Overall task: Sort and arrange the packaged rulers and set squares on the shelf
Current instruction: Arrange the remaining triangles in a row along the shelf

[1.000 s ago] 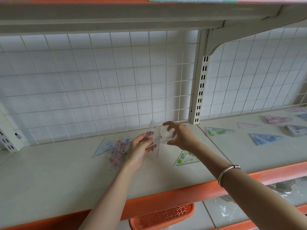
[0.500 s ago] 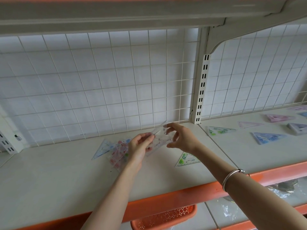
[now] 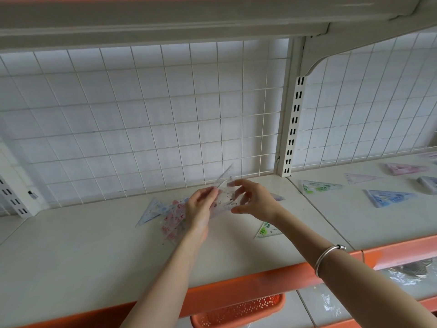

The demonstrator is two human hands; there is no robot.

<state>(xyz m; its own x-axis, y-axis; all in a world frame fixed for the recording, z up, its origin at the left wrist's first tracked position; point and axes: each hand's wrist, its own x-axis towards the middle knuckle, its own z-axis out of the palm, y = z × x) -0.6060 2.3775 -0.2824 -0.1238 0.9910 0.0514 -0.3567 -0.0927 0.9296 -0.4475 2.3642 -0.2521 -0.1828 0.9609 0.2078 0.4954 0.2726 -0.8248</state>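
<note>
Left hand (image 3: 201, 205) and right hand (image 3: 256, 201) both pinch the clear set-square packet (image 3: 224, 197); best lowered flat, edges squared, onto the pink-printed pile (image 3: 173, 217).

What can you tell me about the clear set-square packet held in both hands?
The set-square packet is a clear, glossy triangular plastic sleeve with small pink and dark printed marks. It is held tilted above the shelf, one corner pointing up. The left hand pinches its left edge; the right hand holds its right side between thumb and forefinger.
</note>
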